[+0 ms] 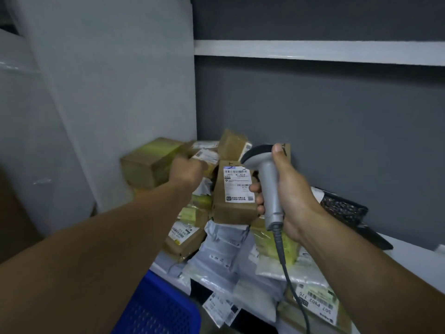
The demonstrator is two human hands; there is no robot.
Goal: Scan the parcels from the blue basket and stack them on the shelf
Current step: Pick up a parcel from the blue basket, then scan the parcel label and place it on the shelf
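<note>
My left hand reaches to the back left of the shelf and grips a brown cardboard box, blurred by motion, against the white side panel. My right hand holds a grey barcode scanner by its handle, head up, its cable hanging down. Just left of the scanner stands a brown parcel with a white label on top of the pile. The blue basket shows at the bottom edge, under my left forearm.
A heap of brown boxes and grey and white mailer bags fills the shelf's left corner and spills toward the front. A dark patterned flat item lies at the right. A white upper shelf board runs overhead.
</note>
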